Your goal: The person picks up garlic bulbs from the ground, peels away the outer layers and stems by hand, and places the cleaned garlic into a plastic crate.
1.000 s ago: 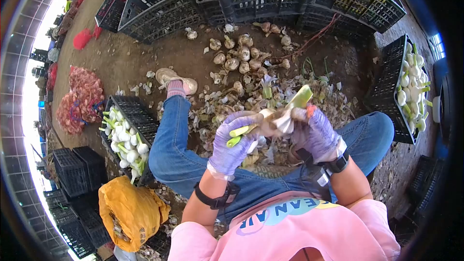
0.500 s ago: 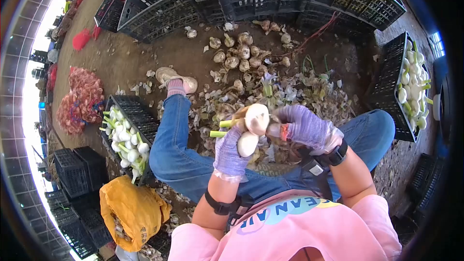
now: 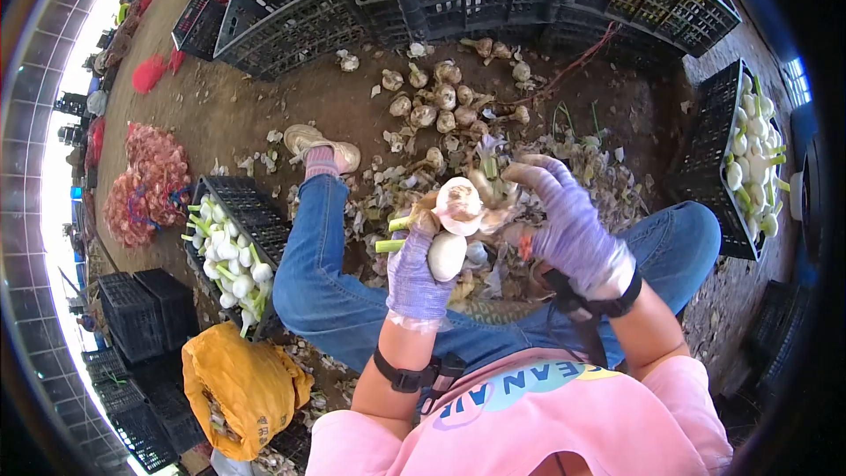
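Left grip (image 3: 417, 280): clamping on two garlic bulbs at once, the upper bulb (image 3: 458, 204) and the lower bulb (image 3: 447, 257); green stems (image 3: 388, 246) poking out past its left side.
Right grip (image 3: 573, 222): hovering just beside the upper bulb, fingers standing apart; I'm not seeing it hold anything, though the thumb side is blurring.
Bulb location: both are sitting toward the right side of the left grip, touching each other, above the peel litter (image 3: 564, 178) on the dirt floor (image 3: 256, 106).
Drop risk: I'm rating this highest. Two round, smooth-looking bulbs are sharing one hand, so easing off one could be freeing the other.
Dirt risk: litter and soil are lying below, so a dropped bulb would likely be picking up grit.
Squeeze risk: over-tightening to compensate could be bruising the lower bulb or snapping a stem.
Loose skin (image 3: 499, 216): blurring between the hands; I can't tell if it's hanging or falling. Any clinging bits could be snagging fingers.
Upper bulb look: showing a round white face, pinkish-brown patch, brownish skin at the edge.
Lower bulb look: showing clean, white, egg-shaped.
Stem look: showing pale green, cut short.
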Action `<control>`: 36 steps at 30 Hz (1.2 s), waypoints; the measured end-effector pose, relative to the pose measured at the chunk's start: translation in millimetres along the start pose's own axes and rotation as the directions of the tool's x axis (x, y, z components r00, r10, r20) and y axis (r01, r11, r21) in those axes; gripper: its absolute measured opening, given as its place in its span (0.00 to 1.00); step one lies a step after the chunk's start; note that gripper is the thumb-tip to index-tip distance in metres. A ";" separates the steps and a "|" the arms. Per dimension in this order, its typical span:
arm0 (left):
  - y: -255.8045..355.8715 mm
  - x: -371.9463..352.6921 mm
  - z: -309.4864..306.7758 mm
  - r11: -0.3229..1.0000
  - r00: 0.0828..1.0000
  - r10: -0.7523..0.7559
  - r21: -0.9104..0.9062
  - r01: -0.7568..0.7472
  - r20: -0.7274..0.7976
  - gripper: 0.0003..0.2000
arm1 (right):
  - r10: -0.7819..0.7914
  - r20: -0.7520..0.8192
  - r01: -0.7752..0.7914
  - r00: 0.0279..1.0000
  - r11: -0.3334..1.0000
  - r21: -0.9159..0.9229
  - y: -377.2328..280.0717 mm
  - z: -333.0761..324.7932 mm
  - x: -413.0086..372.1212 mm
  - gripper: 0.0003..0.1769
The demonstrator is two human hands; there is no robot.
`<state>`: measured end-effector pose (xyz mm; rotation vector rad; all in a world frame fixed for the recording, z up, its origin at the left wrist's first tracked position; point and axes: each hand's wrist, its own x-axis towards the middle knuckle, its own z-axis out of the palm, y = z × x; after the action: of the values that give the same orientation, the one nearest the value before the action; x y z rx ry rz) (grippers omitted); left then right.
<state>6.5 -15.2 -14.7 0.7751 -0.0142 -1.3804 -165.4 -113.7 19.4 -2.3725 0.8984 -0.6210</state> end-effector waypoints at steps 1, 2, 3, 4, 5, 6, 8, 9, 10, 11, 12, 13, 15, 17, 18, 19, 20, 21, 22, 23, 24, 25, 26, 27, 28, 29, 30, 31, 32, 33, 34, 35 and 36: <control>1.0 -5.6 5.3 0.998 1.000 0.028 0.053 -0.028 0.005 0.23 | 0.111 -0.043 -0.095 0.993 0.958 0.270 -13.6 2.8 -0.7 0.31; -0.7 -9.0 7.9 0.998 1.000 0.026 0.053 -0.026 -0.003 0.23 | 0.234 -0.054 -0.172 0.971 0.834 0.524 -23.1 6.0 -1.8 0.28; -4.1 -10.0 11.3 0.984 0.994 0.110 0.144 -0.105 -0.022 0.23 | 0.132 -0.091 -0.076 0.987 0.885 0.460 -26.7 8.0 -2.1 0.23; -5.9 -9.6 13.6 0.955 0.981 0.192 0.237 -0.180 -0.028 0.23 | 0.094 -0.087 -0.037 0.992 0.861 0.508 -28.8 12.3 -2.7 0.20; -6.0 -12.0 11.1 0.966 0.987 0.149 0.225 -0.131 -0.067 0.25 | 0.124 -0.049 -0.073 0.991 0.810 0.581 -23.5 14.4 -5.6 0.17; -5.0 -11.9 10.7 0.965 0.987 0.148 0.227 -0.131 -0.060 0.25 | 0.145 -0.009 -0.105 0.989 0.754 0.649 -20.3 13.6 -5.2 0.15; -2.1 -14.3 9.4 0.979 0.991 0.125 0.155 -0.130 0.040 0.27 | 0.521 0.086 -0.098 0.849 -0.004 0.995 -24.7 3.3 4.6 0.09; -0.7 -12.3 1.1 0.990 0.992 0.077 0.111 -0.088 0.097 0.27 | 0.542 0.147 -0.096 0.828 -0.121 0.988 -13.8 -12.6 8.4 0.07; -2.2 -14.0 -2.2 0.990 0.992 0.076 0.110 -0.087 0.096 0.27 | 0.585 0.031 0.002 0.811 -0.056 0.998 1.9 -13.5 13.6 0.10; -1.4 -14.7 -1.9 0.995 0.993 0.063 0.075 -0.071 0.100 0.27 | 0.546 -0.006 -0.076 0.837 0.128 0.989 8.0 -14.3 12.8 0.13; -0.1 -13.9 -1.0 0.998 0.993 0.054 0.039 -0.058 0.108 0.26 | 0.498 -0.037 -0.140 0.866 0.313 0.939 11.3 -14.0 13.9 0.16; 0.3 -12.9 0.5 0.997 0.992 0.057 0.037 -0.061 0.110 0.26 | 0.495 -0.039 -0.138 0.868 0.316 0.939 10.3 -8.8 9.7 0.16; -1.7 -10.5 4.3 0.998 0.997 0.052 -0.021 -0.051 0.050 0.23 | 0.231 0.207 -0.268 0.951 0.279 0.922 3.1 8.8 -12.7 0.33; -9.6 -9.0 10.7 0.993 0.997 0.076 0.088 -0.075 -0.001 0.22 | 0.146 0.170 -0.184 0.975 0.085 0.979 -17.1 32.5 -23.7 0.37; -15.6 -7.5 15.9 0.975 0.994 0.103 0.201 -0.093 -0.041 0.21 | 0.072 0.107 -0.098 0.992 -0.117 0.988 -23.4 45.0 -26.2 0.42; -25.5 -8.4 23.6 0.934 0.981 0.181 0.325 -0.149 -0.071 0.19 | 0.171 0.167 -0.173 0.971 0.020 0.985 -15.5 63.1 -31.5 0.40; -35.9 -8.0 26.3 0.897 0.961 0.266 0.387 -0.215 -0.081 0.16 | 0.246 0.315 -0.258 0.917 -0.238 0.936 -21.3 54.0 -28.9 0.36; -38.5 -9.1 28.0 0.841 0.956 0.277 0.507 -0.192 -0.098 0.15 | 0.313 0.454 -0.266 0.835 -0.493 0.829 -26.7 45.1 -26.0 0.32; -39.0 -9.0 30.2 0.773 0.954 0.284 0.612 -0.167 -0.098 0.13 | 0.322 0.424 -0.253 0.847 -0.458 0.852 -19.3 56.6 -29.4 0.30; -42.4 -10.0 33.0 0.763 0.941 0.321 0.618 -0.190 -0.107 0.13 | 0.331 0.394 -0.238 0.858 -0.423 0.874 -10.7 68.5 -32.4 0.28; -48.3 -7.9 37.4 0.763 0.935 0.339 0.611 -0.210 -0.102 0.13 | 0.460 0.379 -0.260 0.803 -0.302 0.917 -10.6 68.7 -35.9 0.29; -45.8 -9.4 52.7 0.797 0.952 0.266 0.590 -0.128 -0.154 0.15 | 0.531 0.303 -0.264 0.792 -0.150 0.953 -14.1 58.5 -36.1 0.30; -41.0 -10.7 64.3 0.815 0.957 0.204 0.578 -0.049 -0.205 0.16 | 0.581 0.229 -0.278 0.781 -0.005 0.961 -18.1 50.6 -35.1 0.30; -48.5 0.4 55.8 0.847 0.954 0.266 0.507 -0.160 -0.142 0.17 | 0.601 0.190 -0.212 0.776 -0.036 0.977 -12.7 55.8 -35.2 0.32; -53.7 11.8 45.3 0.860 0.932 0.347 0.432 -0.271 -0.106 0.18 | 0.604 0.169 -0.149 0.779 -0.083 0.985 -7.5 63.4 -33.4 0.33; -54.4 18.7 48.5 0.856 0.946 0.324 0.432 -0.283 -0.023 0.18 | 0.629 0.142 -0.151 0.764 -0.039 0.988 -3.2 59.9 -30.8 0.34; -55.9 25.4 52.6 0.851 0.951 0.304 0.433 -0.298 0.056 0.19 | 0.638 0.123 -0.138 0.760 -0.026 0.990 3.9 54.4 -29.1 0.34; -58.8 27.7 57.7 0.833 0.946 0.313 0.455 -0.315 0.082 0.20 | 0.648 0.130 -0.160 0.751 -0.012 0.987 9.1 49.6 -28.3 0.34; -64.6 30.6 63.1 0.830 0.948 0.306 0.463 -0.311 0.088 0.20 | 0.656 0.143 -0.183 0.741 -0.009 0.983 15.3 43.1 -28.2 0.34; -67.4 33.4 65.4 0.821 0.943 0.331 0.480 -0.310 0.043 0.20 | 0.654 0.147 -0.102 0.742 -0.107 0.989 15.7 36.9 -25.7 0.34; -70.6 36.6 68.1 0.811 0.934 0.356 0.497 -0.308 -0.002 0.19 | 0.661 0.140 -0.096 0.737 -0.102 0.990 19.1 32.6 -23.8 0.34; -71.9 37.8 76.4 0.795 0.928 0.373 0.513 -0.323 0.007 0.19 | 0.659 0.133 -0.106 0.740 -0.081 0.991 23.4 27.1 -21.9 0.34; -74.2 41.7 79.6 0.798 0.931 0.365 0.511 -0.320 0.012 0.19 | 0.656 0.127 -0.118 0.744 -0.059 0.991 27.7 20.5 -19.6 0.35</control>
<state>-83.3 -89.1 -9.0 1.2075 -0.4491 -0.9933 -179.5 -111.4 -17.6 -0.5589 0.8212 -1.0277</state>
